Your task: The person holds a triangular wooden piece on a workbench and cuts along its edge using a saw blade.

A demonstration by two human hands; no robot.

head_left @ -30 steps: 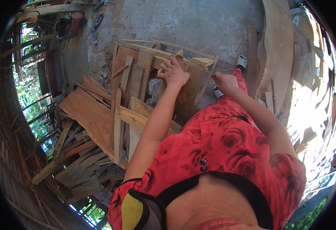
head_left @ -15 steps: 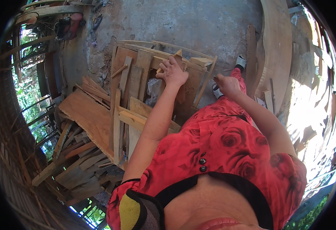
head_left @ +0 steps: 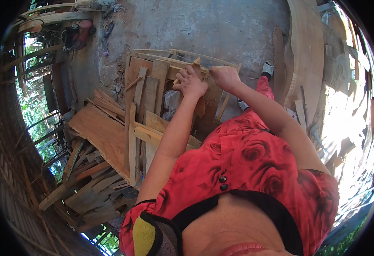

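My left hand is closed on a narrow wooden piece, whose pale pointed end sticks out beyond the fingers. Close by on the right, my right hand is closed too, fingertips pinched near the left hand's fingers. What it pinches is too small to make out. Both hands are above a wooden frame of boards and thin strips, standing low in front of me. A crumpled clear plastic bag shows between the boards, left of my left wrist.
A broad plank and a heap of scrap wood lie at the left. Long boards run along the right, past my shoe. A red and black machine stands far left on the concrete floor.
My right hand has moved left and slightly up, from beside my leg to right next to my left hand. The left hand keeps its grip on the wooden piece.
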